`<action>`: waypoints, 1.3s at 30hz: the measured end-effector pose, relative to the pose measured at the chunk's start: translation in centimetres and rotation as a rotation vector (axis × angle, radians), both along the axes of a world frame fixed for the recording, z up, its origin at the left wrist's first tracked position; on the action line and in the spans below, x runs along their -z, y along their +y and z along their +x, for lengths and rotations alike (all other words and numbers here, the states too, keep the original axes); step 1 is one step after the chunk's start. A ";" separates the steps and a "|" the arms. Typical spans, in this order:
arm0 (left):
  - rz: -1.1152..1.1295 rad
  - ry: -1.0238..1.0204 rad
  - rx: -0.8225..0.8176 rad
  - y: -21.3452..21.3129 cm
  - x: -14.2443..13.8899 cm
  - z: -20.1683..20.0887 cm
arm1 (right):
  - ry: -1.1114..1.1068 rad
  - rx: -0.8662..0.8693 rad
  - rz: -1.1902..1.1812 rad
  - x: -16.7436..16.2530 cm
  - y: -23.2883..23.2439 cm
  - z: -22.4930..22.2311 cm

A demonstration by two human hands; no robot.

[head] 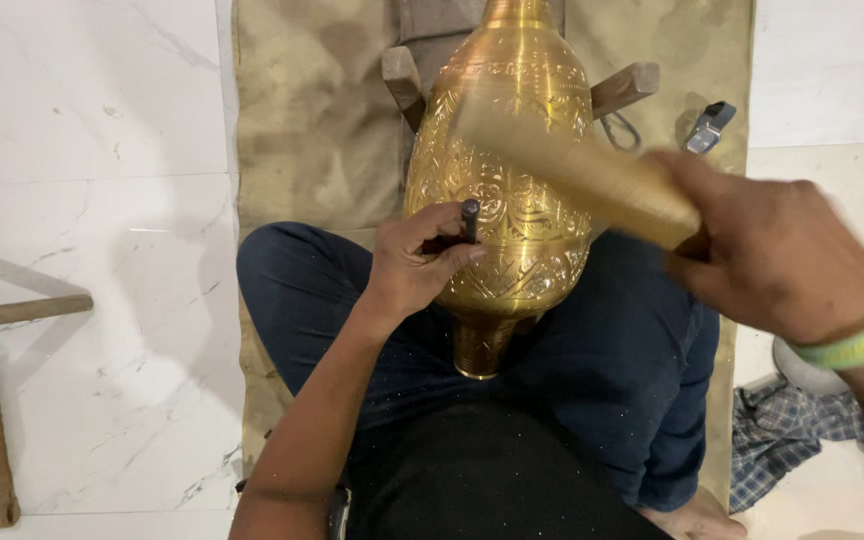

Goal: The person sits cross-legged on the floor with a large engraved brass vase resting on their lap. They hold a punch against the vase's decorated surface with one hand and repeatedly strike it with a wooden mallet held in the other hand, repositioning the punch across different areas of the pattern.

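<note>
A large engraved brass vase (512, 130) lies on its side across my lap, its neck toward me, resting on a wooden cradle (624, 88). My left hand (417, 262) is closed around a short dark metal punch (470, 218) whose tip presses against the vase's patterned side. My right hand (777, 255), with a green band on the wrist, grips a wooden mallet (572, 165) that is blurred with motion above the vase and the punch.
I sit cross-legged in dark trousers on a tan cloth mat (312, 110) over white marble floor (92, 200). A small metal tool (709, 125) lies on the mat at upper right. A checked cloth (787, 430) is at right, a wooden stick (22, 312) at left.
</note>
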State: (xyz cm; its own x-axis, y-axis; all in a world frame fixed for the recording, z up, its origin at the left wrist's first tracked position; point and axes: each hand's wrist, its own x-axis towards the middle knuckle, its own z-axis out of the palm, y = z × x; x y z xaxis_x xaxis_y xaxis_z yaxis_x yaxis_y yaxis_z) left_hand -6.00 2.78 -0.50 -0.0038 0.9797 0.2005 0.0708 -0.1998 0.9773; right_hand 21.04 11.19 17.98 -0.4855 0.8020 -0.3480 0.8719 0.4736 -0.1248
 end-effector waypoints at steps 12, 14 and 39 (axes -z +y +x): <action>0.082 0.068 0.107 0.7 -0.1 -0.8 | 0.172 0.033 0.197 1.7 -4.2 1.4; 0.031 0.057 0.069 0.2 -0.4 -0.8 | -0.449 0.119 0.087 2.6 -4.9 2.5; 0.122 0.075 -0.301 -2.3 0.1 2.9 | 0.494 -0.143 0.076 0.2 -0.1 -1.2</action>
